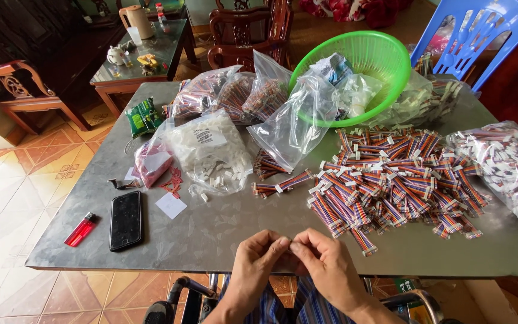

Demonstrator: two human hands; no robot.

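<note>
both hands meet at the near edge of the table (211, 240), just over the middle of it. left hand (259, 264) & right hand (325, 267) have the fingertips pressed together around a very small white piece (289, 243); thumbs and first fingers are pinched on it from both sides, so the grip is closed on this piece. what it is exactly i cannot tell, it is too small and mostly covered by fingers.

a bit further in and to the right side lies a big pile of striped ribbon cables (391, 180) w/ white connectors at the ends; a few cables (283, 183) lie apart at its left. at the right edge is a clear bag of the same cables (505, 162). toward the centre is an open clear bag of white connectors (211, 150), some spilled beside it. behind it, near the far edge, are more clear bags (235, 93) and a green plastic basket (385, 60) w/ bags inside.

near the left near corner are a black phone (126, 220) face up & a red lighter (80, 230), near each other but not touching. a small white paper square (171, 205) lies just right of the phone.
</note>
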